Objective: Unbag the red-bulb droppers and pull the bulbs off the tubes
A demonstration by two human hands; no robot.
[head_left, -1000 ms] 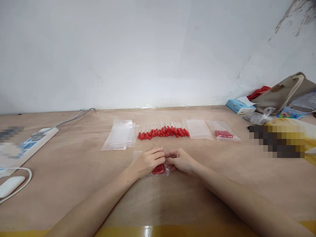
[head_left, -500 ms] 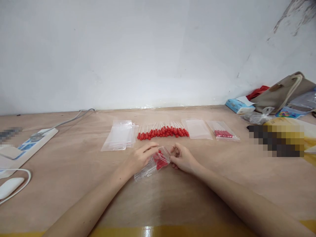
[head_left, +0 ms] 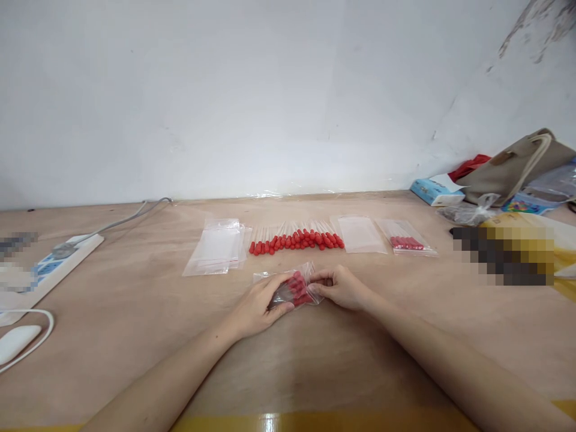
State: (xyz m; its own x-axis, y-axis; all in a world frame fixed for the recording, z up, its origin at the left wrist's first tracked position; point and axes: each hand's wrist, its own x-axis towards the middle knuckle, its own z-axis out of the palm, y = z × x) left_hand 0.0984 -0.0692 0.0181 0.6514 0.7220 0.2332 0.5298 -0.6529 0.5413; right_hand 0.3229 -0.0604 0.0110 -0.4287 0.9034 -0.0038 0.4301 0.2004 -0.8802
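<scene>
Red-tipped sticks (head_left: 297,240) lie on the tan table (head_left: 135,312), beside a blue box (head_left: 434,192) and beige bag (head_left: 513,168).

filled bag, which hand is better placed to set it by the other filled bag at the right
Probably right: the right hand pinches the bag at its right end, nearer the packed bag; the left hand cups the far side.

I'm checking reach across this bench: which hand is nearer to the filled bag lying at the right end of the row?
Right. The right hand is below and left of the filled bag; the left hand is farther left, both pinching the small bag of red-tipped sticks.
</scene>
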